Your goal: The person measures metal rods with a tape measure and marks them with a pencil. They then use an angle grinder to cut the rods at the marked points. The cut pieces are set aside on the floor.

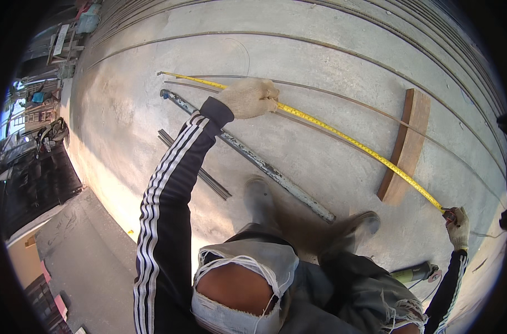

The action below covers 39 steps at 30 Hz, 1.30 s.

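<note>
My left hand [249,98], in a pale knit glove, is closed on the yellow tape blade [353,145], which stretches diagonally from a hooked end [161,73] at upper left. At the right, my gloved right hand [459,227] grips the tape measure's dark case [449,216]. Thin metal rods [331,93] lie beside the tape on the concrete floor. Below my left hand is a long paint-worn metal bar [264,167] with a hook-like left tip. The tape passes over a wooden plank [401,139] on the right.
Short metal bars [203,175] lie left of my boots [258,197]. A green angle grinder [409,275] is by my right leg. Long bars [300,39] run along the top. At far left are a ledge edge, clutter [50,136] and a distant person [39,96] in blue.
</note>
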Each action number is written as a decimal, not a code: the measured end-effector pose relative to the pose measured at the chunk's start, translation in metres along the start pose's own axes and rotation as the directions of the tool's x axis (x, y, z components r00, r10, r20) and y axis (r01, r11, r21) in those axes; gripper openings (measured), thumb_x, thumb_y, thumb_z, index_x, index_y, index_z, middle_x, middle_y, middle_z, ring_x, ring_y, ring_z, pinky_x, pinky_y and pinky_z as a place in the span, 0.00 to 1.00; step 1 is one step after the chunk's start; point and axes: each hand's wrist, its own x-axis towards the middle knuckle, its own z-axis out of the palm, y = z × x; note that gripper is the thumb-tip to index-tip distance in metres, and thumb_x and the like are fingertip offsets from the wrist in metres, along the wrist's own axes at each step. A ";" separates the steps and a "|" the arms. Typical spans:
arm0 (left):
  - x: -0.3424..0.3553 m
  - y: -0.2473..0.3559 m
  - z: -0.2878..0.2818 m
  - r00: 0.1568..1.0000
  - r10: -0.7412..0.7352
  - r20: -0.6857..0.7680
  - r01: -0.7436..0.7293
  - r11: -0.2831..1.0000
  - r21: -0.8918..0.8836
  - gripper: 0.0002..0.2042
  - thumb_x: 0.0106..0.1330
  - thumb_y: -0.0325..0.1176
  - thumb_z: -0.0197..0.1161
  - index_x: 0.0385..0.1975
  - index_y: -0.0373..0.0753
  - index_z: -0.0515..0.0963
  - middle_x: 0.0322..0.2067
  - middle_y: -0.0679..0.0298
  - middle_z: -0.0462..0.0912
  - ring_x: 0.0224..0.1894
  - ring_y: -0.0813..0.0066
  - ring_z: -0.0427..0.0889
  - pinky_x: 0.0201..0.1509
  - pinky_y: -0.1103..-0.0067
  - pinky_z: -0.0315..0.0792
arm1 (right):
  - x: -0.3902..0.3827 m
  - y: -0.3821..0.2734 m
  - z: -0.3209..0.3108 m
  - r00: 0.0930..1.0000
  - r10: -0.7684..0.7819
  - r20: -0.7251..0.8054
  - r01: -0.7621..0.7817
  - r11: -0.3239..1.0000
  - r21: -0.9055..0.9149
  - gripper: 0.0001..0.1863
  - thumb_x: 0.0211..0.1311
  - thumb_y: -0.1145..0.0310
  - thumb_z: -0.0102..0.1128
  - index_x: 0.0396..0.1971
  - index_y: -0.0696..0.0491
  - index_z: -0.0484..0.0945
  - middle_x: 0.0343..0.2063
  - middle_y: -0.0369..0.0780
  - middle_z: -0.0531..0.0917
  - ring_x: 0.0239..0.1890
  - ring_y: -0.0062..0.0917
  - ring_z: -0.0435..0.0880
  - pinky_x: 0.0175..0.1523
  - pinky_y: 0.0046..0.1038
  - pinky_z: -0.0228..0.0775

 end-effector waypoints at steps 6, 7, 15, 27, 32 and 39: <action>-0.004 -0.004 0.010 0.992 0.085 -0.093 -0.093 0.991 -0.094 0.14 0.69 0.39 0.64 0.43 0.34 0.88 0.43 0.55 0.87 0.42 0.58 0.87 0.49 0.66 0.80 | 0.009 -0.006 -0.009 0.998 0.043 0.037 -0.043 0.999 0.007 0.12 0.52 0.84 0.58 0.37 0.58 0.82 0.35 0.44 0.81 0.34 0.36 0.82 0.39 0.31 0.73; -0.006 -0.008 0.012 0.988 0.094 -0.122 -0.108 0.988 -0.114 0.14 0.68 0.38 0.65 0.43 0.34 0.88 0.43 0.55 0.87 0.42 0.58 0.87 0.49 0.66 0.80 | 0.012 -0.011 -0.011 0.993 0.097 0.065 -0.095 0.995 -0.037 0.13 0.52 0.84 0.59 0.38 0.58 0.82 0.35 0.44 0.80 0.34 0.35 0.82 0.39 0.30 0.73; -0.023 -0.046 0.008 0.994 0.034 -0.108 -0.054 0.981 -0.188 0.14 0.65 0.38 0.66 0.42 0.34 0.88 0.39 0.54 0.86 0.41 0.56 0.86 0.49 0.65 0.78 | 0.029 -0.053 -0.007 0.999 -0.008 0.041 0.004 0.995 0.095 0.12 0.53 0.84 0.56 0.38 0.60 0.81 0.34 0.45 0.79 0.32 0.35 0.82 0.36 0.30 0.75; -0.015 -0.046 0.014 0.993 0.025 -0.113 -0.045 0.984 -0.175 0.13 0.66 0.40 0.65 0.39 0.35 0.87 0.39 0.56 0.87 0.40 0.59 0.86 0.48 0.65 0.78 | 0.030 -0.038 -0.009 0.999 0.014 0.043 -0.016 0.998 0.057 0.12 0.54 0.82 0.60 0.39 0.59 0.82 0.35 0.44 0.81 0.35 0.38 0.84 0.39 0.33 0.76; -0.016 -0.048 0.013 0.995 -0.028 -0.095 0.010 0.983 -0.181 0.12 0.64 0.37 0.66 0.39 0.35 0.86 0.38 0.56 0.86 0.39 0.59 0.85 0.46 0.66 0.77 | 0.032 -0.055 -0.013 0.995 0.055 0.082 -0.064 0.991 0.116 0.13 0.54 0.81 0.62 0.41 0.57 0.83 0.36 0.45 0.82 0.36 0.42 0.84 0.42 0.34 0.77; -0.021 -0.012 -0.011 0.988 -0.154 -0.012 0.134 0.890 -0.436 0.10 0.63 0.22 0.67 0.43 0.29 0.80 0.41 0.60 0.83 0.44 0.73 0.81 0.51 0.75 0.78 | 0.023 -0.073 -0.018 0.987 0.151 0.061 -0.146 0.987 -0.067 0.19 0.52 0.74 0.65 0.46 0.52 0.85 0.39 0.42 0.83 0.43 0.42 0.85 0.47 0.40 0.77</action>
